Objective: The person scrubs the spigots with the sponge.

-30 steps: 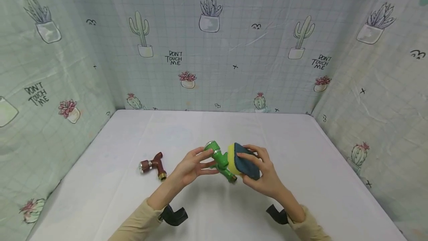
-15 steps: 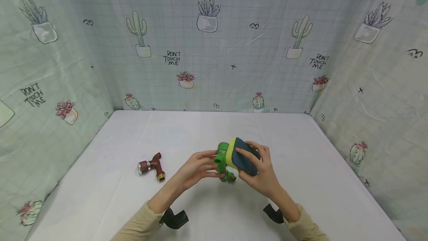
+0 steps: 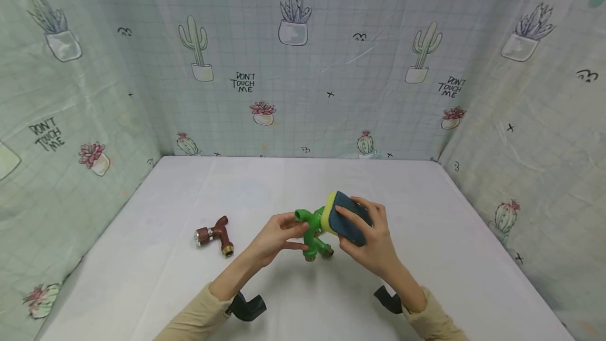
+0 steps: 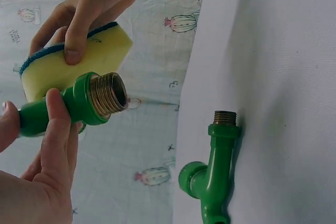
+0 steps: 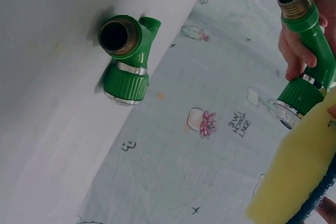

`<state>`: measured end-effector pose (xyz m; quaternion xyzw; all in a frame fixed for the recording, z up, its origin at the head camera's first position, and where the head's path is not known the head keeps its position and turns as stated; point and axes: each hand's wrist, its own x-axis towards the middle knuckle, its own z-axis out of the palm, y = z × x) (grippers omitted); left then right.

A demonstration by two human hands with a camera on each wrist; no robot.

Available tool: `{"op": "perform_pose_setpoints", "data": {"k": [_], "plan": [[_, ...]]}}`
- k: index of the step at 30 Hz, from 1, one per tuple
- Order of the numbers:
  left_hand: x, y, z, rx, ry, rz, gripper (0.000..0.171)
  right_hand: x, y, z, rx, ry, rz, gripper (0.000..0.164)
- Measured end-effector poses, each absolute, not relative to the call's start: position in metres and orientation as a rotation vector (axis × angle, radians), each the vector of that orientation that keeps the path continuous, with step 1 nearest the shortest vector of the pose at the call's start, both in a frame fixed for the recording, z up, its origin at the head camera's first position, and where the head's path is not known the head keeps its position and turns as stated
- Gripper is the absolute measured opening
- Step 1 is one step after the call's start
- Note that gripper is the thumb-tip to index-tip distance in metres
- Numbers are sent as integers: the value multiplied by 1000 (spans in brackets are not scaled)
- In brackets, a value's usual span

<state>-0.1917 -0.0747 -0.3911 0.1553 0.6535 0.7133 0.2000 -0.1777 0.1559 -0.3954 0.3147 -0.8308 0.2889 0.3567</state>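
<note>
My left hand (image 3: 279, 237) grips a green tap (image 3: 310, 231) above the table, thumb on one side and fingers on the other. Its brass threaded end (image 4: 109, 95) points to the right in the left wrist view. My right hand (image 3: 371, 241) holds a sponge (image 3: 347, 218), yellow with a dark blue scouring layer. The sponge's yellow face (image 4: 100, 61) lies against the tap, by the ribbed knob (image 5: 302, 98). A second green tap (image 4: 218, 166) lies on the table beyond, mostly hidden behind the held one in the head view.
A brown-red tap (image 3: 220, 234) with a brass end lies on the white table (image 3: 227, 183), left of my left hand. Black curved pieces (image 3: 248, 308) show under both wrists. A cactus-printed cloth (image 3: 312, 114) walls the back and sides.
The held green tap has turned in my left hand; its knob swung from the upper left to behind, and its spout now points left. The sponge has shifted slightly upward with my right hand.
</note>
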Motion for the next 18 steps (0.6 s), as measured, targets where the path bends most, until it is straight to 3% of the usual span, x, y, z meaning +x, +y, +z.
{"op": "perform_pose_setpoints", "data": {"k": [11,18], "plan": [[-191,-73,-395,244,1792,2077,50,-176,161,-405,946,-2160,463,41],[-194,-74,-398,292,1780,2069,49,-175,162,-403,1019,-2140,433,36]]}}
